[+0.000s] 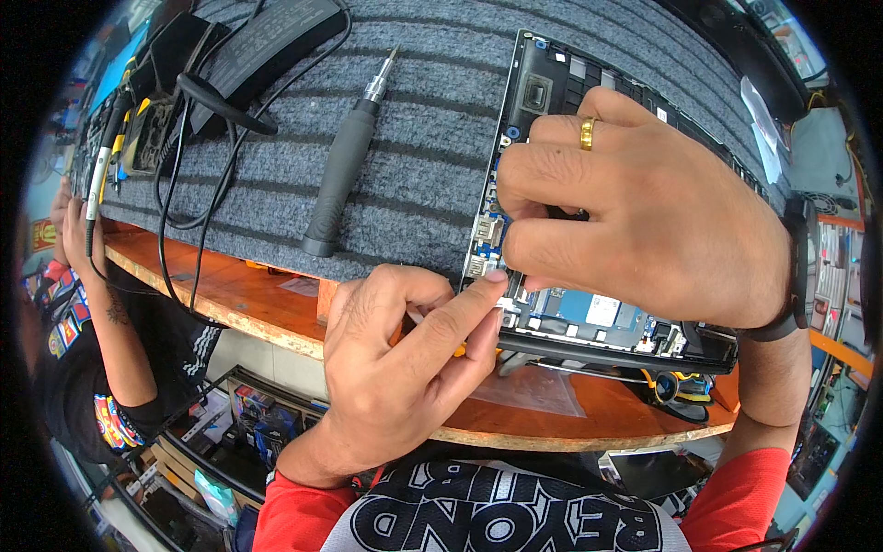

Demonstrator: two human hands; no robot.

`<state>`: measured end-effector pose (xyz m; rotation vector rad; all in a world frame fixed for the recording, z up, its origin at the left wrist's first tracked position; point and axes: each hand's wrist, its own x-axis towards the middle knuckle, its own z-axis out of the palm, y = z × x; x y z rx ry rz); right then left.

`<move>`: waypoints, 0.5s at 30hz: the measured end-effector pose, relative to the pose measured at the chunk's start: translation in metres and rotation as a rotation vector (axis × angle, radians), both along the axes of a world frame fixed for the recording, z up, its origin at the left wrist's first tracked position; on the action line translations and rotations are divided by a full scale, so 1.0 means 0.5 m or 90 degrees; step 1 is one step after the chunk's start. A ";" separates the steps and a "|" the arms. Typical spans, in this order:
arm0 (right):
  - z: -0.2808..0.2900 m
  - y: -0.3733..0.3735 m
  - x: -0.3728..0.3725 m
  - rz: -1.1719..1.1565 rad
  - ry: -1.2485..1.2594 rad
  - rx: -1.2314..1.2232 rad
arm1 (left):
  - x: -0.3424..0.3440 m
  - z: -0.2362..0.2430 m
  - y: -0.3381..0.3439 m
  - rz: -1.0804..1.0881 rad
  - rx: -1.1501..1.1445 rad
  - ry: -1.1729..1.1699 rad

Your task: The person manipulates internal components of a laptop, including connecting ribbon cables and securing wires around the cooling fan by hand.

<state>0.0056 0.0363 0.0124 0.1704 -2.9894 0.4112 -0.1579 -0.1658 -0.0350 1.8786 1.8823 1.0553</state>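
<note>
A laptop with its cover off (543,335) lies on the ribbed grey mat, its boards and ports bare. My left hand (395,359) is at its near left corner, fingers closed, index fingertip and thumb close together beside a silver USB port (488,230). Above the circuit board, my right hand (635,216) is curled, its fingers bent down into the laptop; a gold ring is on one finger. Whatever either hand pinches is hidden behind the fingers. A blue-and-white drive-like part (602,310) shows below my right hand.
A grey-handled screwdriver (345,170) lies on the mat left of the laptop. Farther left are a black power adapter (262,55) and looped cable. Another person's arm (120,340) is at the left. A clear plastic bag (533,394) lies on the orange bench edge.
</note>
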 end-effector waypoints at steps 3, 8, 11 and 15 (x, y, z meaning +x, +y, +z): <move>0.004 -0.001 0.000 -0.003 -0.006 0.008 | 0.001 0.001 0.000 0.002 0.000 -0.005; 0.009 0.001 -0.004 -0.005 0.007 0.001 | 0.000 -0.001 0.004 0.014 0.012 -0.019; -0.005 -0.004 -0.007 0.007 0.035 0.003 | -0.001 -0.002 0.001 0.019 0.017 -0.024; -0.007 -0.011 -0.006 0.003 0.049 0.003 | -0.002 -0.001 0.003 0.003 0.024 -0.018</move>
